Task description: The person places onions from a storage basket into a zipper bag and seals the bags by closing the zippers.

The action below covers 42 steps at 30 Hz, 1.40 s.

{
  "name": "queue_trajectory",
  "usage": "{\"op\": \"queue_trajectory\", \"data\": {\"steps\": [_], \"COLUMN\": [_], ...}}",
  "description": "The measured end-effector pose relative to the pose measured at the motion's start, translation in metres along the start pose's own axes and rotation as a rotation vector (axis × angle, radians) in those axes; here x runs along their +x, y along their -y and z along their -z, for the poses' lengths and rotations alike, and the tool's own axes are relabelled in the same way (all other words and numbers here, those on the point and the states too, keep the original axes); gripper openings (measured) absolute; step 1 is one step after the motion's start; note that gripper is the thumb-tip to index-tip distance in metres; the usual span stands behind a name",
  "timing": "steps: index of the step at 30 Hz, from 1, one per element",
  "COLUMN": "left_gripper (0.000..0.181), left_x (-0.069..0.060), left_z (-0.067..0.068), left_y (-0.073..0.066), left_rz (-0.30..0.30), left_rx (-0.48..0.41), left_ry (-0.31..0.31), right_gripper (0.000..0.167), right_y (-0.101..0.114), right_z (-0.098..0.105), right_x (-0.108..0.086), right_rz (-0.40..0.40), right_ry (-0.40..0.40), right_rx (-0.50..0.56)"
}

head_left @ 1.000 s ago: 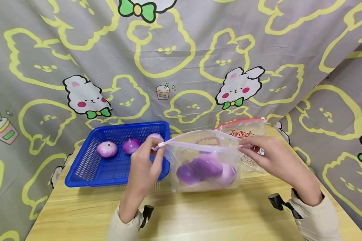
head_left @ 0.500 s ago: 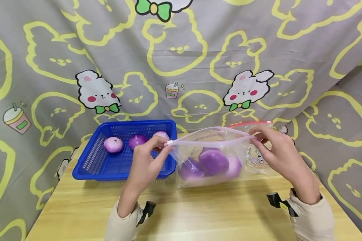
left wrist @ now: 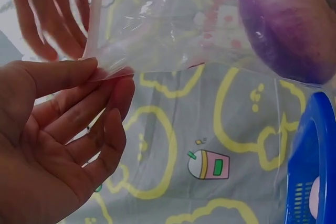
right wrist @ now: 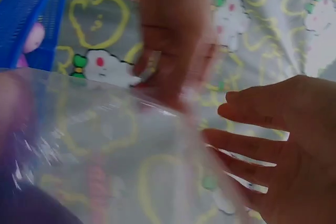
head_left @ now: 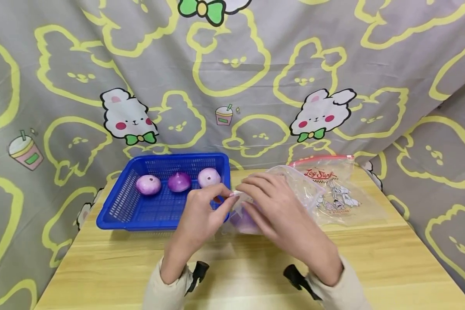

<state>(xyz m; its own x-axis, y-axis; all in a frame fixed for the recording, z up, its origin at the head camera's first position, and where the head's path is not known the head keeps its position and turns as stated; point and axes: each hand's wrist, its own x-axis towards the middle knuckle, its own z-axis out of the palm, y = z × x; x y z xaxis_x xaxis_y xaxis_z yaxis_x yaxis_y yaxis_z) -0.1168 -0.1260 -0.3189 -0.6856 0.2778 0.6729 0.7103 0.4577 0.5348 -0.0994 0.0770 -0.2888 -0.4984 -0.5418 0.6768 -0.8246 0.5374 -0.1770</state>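
My left hand (head_left: 199, 215) pinches the top corner of a clear zip bag (left wrist: 152, 30) with a pale purple seal, thumb against forefinger. Several purple onions (left wrist: 289, 24) sit in the bag; in the head view my hands cover much of them. My right hand (head_left: 280, 211) is right beside the left, over the bag's top edge. Its fingers (right wrist: 252, 145) are loosely spread along the seal in the right wrist view, with no grip visible. A small white slider (head_left: 235, 193) shows at the corner between the hands.
A blue basket (head_left: 151, 225) stands on the left of the wooden table (head_left: 112, 267), holding a pale onion (head_left: 148, 184), a darker onion (head_left: 179, 182) and another pale onion (head_left: 209, 177). A second zip bag (head_left: 341, 198) with a red seal lies flat at right. A patterned curtain (head_left: 248, 86) hangs behind.
My right hand has let go of the bag's right end and moved left to the corner by my left hand. The bag's top has slackened. My left hand keeps its pinch.
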Motion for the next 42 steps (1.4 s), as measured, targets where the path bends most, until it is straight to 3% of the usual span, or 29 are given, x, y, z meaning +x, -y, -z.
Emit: {"op": "queue_trajectory", "data": {"steps": [4,9,14,28,42], "left_gripper": [0.011,0.011,0.010,0.009,0.012], "left_x": [0.000,0.004,0.005,0.002,-0.001], "left_z": [-0.002,-0.003,-0.004,0.000,0.007], "left_y": [-0.007,-0.016,-0.020,-0.017,-0.011], "left_rz": [-0.014,-0.010,0.001,0.024,0.035], "left_rx": [-0.019,-0.067,-0.078,-0.075,-0.045], "left_ry": [0.024,0.064,0.096,0.077,0.074], "right_gripper": [0.015,0.011,0.009,0.009,0.008], "right_y": [-0.004,-0.009,-0.012,-0.014,-0.023], "right_z": [-0.017,-0.013,-0.007,-0.010,-0.015], "right_x": [0.002,-0.003,-0.004,-0.003,0.000], "right_rz": [-0.020,-0.007,-0.023,-0.036,-0.034], "right_ry": [-0.039,-0.105,-0.066,-0.019,-0.029], "right_rx": [-0.009,0.051,0.055,0.046,0.065]}}
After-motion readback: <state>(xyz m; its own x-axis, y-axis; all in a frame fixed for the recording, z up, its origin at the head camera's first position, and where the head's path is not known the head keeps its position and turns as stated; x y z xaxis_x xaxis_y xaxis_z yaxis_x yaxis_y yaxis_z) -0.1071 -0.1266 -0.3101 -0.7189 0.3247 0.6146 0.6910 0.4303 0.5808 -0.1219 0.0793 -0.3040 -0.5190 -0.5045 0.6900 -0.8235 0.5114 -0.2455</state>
